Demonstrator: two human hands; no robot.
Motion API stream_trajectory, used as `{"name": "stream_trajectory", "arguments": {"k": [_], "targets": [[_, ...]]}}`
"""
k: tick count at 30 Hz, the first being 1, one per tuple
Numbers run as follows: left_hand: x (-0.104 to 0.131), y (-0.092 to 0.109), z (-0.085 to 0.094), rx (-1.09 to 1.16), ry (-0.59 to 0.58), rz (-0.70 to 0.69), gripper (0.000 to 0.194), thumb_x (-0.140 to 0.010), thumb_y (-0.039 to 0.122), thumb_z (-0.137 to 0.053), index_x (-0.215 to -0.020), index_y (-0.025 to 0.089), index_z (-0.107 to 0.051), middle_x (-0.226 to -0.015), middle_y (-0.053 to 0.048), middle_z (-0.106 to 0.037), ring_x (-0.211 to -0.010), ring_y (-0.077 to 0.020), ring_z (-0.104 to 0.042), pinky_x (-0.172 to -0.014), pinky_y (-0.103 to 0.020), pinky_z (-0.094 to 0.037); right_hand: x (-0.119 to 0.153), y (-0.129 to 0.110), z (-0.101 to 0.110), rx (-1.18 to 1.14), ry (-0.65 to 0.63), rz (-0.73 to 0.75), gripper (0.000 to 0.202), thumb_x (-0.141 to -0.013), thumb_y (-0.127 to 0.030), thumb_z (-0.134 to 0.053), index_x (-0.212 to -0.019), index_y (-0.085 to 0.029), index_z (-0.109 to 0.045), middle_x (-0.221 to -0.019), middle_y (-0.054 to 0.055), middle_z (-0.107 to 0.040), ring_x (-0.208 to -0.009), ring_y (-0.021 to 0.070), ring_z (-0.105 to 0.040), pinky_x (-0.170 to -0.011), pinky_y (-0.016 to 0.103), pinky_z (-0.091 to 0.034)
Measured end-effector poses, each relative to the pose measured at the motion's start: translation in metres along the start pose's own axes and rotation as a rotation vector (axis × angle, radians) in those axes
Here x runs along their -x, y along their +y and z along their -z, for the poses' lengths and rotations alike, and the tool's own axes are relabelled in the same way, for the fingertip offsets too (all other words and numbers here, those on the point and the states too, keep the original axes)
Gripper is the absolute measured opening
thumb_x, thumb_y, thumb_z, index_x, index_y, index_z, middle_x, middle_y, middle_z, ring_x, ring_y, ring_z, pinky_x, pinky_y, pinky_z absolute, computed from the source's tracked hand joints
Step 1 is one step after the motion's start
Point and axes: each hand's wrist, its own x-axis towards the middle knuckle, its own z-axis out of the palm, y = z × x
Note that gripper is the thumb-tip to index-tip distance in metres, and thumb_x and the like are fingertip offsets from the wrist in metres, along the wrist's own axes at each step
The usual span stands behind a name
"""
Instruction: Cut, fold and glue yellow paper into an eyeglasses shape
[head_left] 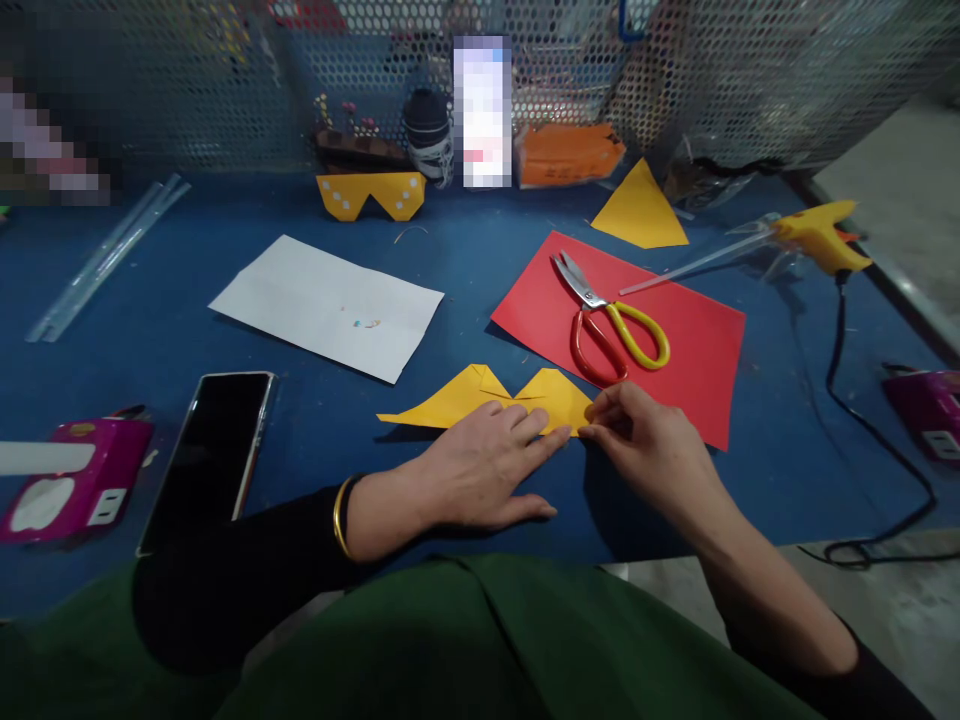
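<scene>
A folded piece of yellow paper (442,398) lies at the near middle of the blue table, with two humps along its far edge and a pointed left end. My left hand (487,462) rests flat across its near part, fingers stretched out and thumb apart. At the paper's right end, my right hand (652,440) pinches its edge between thumb and fingers. Just beyond my right hand, scissors (592,300) with one red and one yellow handle lie on a sheet of red paper (705,330). My left palm and fingers hide part of the yellow paper.
White paper (322,300) and a phone (214,440) lie left. Farther back are a yellow paper mask (371,195), a yellow paper triangle (641,210) and an orange packet (570,153). A corded yellow glue gun (817,232) sits right; clear sticks (109,260) lie far left.
</scene>
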Motion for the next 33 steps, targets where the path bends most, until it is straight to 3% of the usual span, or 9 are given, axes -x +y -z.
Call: {"name": "stream_trajectory", "arguments": {"k": [9,25,33], "targets": [[0.000,0.000,-0.001,0.018,0.008,0.011,0.073,-0.093,0.061,-0.054,-0.144,0.010,-0.044,-0.123,-0.016,-0.059,-0.115,-0.0307,-0.054,-0.097,-0.043,-0.042,0.015,0.015,-0.008,-0.266,0.083,-0.105,0.019,-0.081,-0.036,-0.067,-0.089,-0.023,-0.058,-0.079,0.002,-0.069,-0.072,0.0186,-0.065,-0.067,0.034,-0.051],[-0.001,-0.001,-0.003,0.010,0.011,0.000,0.074,-0.093,0.062,-0.052,-0.146,0.010,-0.043,-0.121,-0.016,-0.058,-0.111,-0.0302,-0.055,-0.095,-0.043,-0.043,0.004,0.010,0.000,-0.010,0.043,-0.054,0.018,-0.078,-0.031,-0.062,-0.092,-0.023,-0.053,-0.069,0.001,-0.068,-0.067,0.0219,-0.066,-0.064,0.035,-0.045],[-0.012,0.004,-0.001,-0.056,-0.030,0.026,0.077,-0.091,0.068,-0.049,-0.150,0.018,-0.042,-0.115,-0.014,-0.058,-0.099,-0.0300,-0.057,-0.080,-0.042,-0.044,0.011,0.023,0.005,-0.183,0.047,-0.014,0.014,-0.083,-0.037,-0.064,-0.087,-0.024,-0.062,-0.078,0.002,-0.071,-0.072,0.0193,-0.067,-0.069,0.033,-0.048]]}}
